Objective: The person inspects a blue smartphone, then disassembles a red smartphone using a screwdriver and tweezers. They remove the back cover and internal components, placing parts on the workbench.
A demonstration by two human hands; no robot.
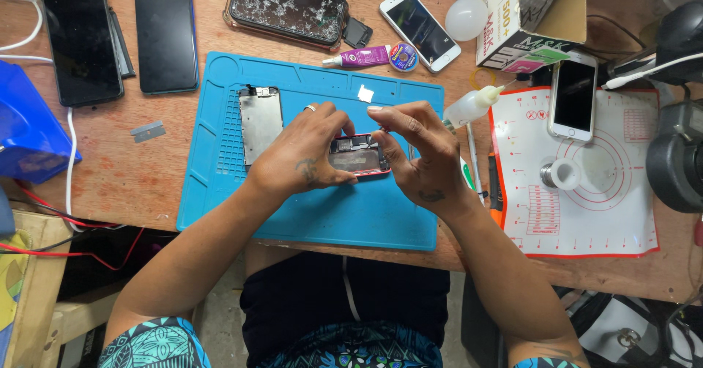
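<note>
While the person's forearms reached up from the bottom of the frame, both hands met at the centre over a blue work mat (220, 185) laid on the wooden table (124, 185). Between them sat a small opened phone body (359, 155) with a red rim, its insides showing, lying on the mat at mid-frame. Fingers of the left hand (304, 159) were closed around the phone's left end (a ring showed on one finger), and the right hand (421, 152) gripped its right end, thumb and forefinger pinched over the top edge. Just left of the hands, a detached screen panel (260, 121) lay face down on the mat, and a small white scrap (365, 94) rested near the mat's upper edge.

To the right, a white mat with red markings (622, 214) carried a roll of tape (562, 173) and a white phone (573, 95); a small squeeze bottle (472, 106) lay between the two mats. Farther up, a purple glue tube (362, 57) and another white phone (419, 29) sat beyond the blue mat, with a cracked dark phone (287, 7) at the top centre. Two black phones (121, 42) lay at the upper left, and a razor blade (148, 131) rested below them.
</note>
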